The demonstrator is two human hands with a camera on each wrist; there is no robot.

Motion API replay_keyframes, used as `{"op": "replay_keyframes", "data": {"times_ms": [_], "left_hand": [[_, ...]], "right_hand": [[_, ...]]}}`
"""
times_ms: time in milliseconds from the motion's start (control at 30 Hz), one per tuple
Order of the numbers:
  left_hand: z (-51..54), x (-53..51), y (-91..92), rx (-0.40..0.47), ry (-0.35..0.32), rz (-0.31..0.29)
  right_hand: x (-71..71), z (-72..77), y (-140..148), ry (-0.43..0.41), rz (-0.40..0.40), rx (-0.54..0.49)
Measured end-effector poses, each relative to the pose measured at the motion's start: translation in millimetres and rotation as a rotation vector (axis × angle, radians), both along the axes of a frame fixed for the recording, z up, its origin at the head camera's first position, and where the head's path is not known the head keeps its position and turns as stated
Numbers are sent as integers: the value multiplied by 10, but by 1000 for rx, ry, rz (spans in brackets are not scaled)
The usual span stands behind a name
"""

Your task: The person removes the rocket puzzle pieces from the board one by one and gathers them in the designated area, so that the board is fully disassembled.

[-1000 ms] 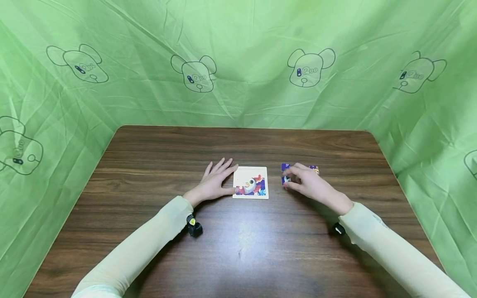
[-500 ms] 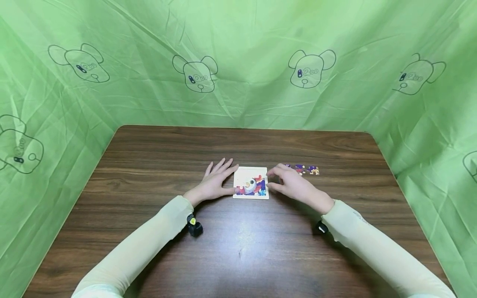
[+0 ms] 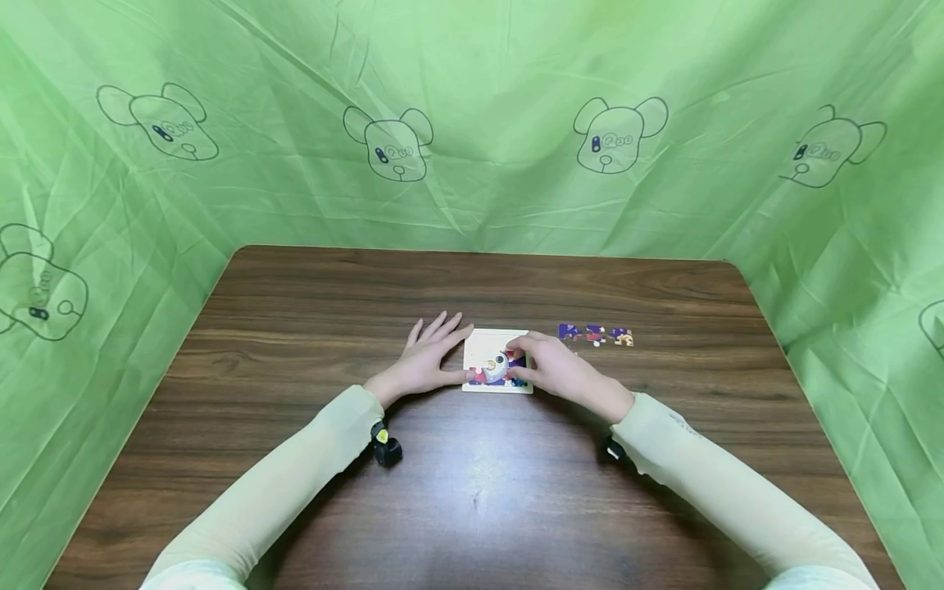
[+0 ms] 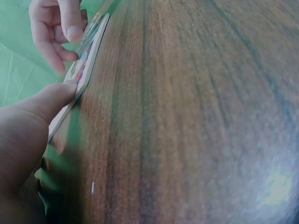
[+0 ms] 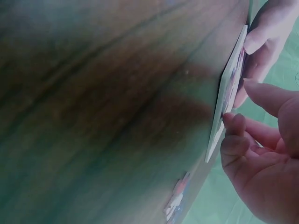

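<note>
A square puzzle board (image 3: 484,340) with a pale frame lies flat on the table, its lower part filled with pieces that show a white bird-like figure (image 3: 492,367). My left hand (image 3: 420,366) rests beside it with fingers spread, and the thumb (image 4: 63,91) lies over the left edge. Over the board's right side is my right hand (image 3: 564,373), its thumb and curled fingers (image 5: 233,140) set around a small puzzle piece that the hand mostly hides. The upper part of the board shows its bare pale base.
Several loose purple puzzle pieces (image 3: 595,333) lie on the wooden table (image 3: 472,287) to the right of the board, one partly behind the right hand. A green curtain (image 3: 472,205) with printed bear heads hangs behind the table.
My right hand has moved left from the loose pieces to the board's right side, uncovering most of those pieces. My left hand has stayed at the board's left edge.
</note>
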State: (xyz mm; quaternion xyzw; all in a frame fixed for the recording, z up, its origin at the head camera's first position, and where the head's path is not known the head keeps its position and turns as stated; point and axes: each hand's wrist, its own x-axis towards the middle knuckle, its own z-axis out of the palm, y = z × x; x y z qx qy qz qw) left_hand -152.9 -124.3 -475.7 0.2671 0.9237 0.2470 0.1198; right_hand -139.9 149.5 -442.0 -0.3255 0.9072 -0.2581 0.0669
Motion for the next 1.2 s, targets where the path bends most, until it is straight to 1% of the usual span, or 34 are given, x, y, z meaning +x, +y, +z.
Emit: {"op": "replay_keyframes", "data": {"times_ms": [100,167,233,367,467,667,1000,1133,1200], "left_hand": [[-5,-3,11,-10,5,8],[-11,2,36,-17,10,27],[-18,19,80,-28,14,57],[-14,72,198,-49,10,137],[-2,103,257,-71,18,172],[-22,129,294,-89,43,178],[-13,123,305,-65,34,197],[-35,117,311,-73,41,196],[-49,117,310,-94,40,192]], "right_hand": [[-14,1,-13,-1,4,6],[-25,4,-18,0,7,15],[-37,1,-18,1,9,25],[-51,6,-27,3,7,38],[-51,12,-39,2,4,40],[-49,12,-56,-8,-12,44],[-54,-5,-105,-10,6,49],[-59,4,-115,-8,8,53],[-64,7,-119,-7,11,51]]}}
